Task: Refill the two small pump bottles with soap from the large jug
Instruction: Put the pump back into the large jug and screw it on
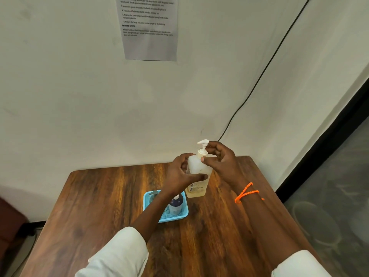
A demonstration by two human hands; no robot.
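A tall clear bottle with a white pump head stands upright on the wooden table, a little yellowish liquid at its bottom. My left hand is wrapped around its body. My right hand has its fingers closed on the collar just under the pump head. A small dark blue pump bottle stands in a blue mesh tray, partly hidden by my left forearm. A grey pump part lies at the tray's back left. No large jug is visible.
The table is pushed against a white wall with a printed sheet and a black cable running down it. The table's right edge borders a dark-framed glass panel. A dark seat sits to the left.
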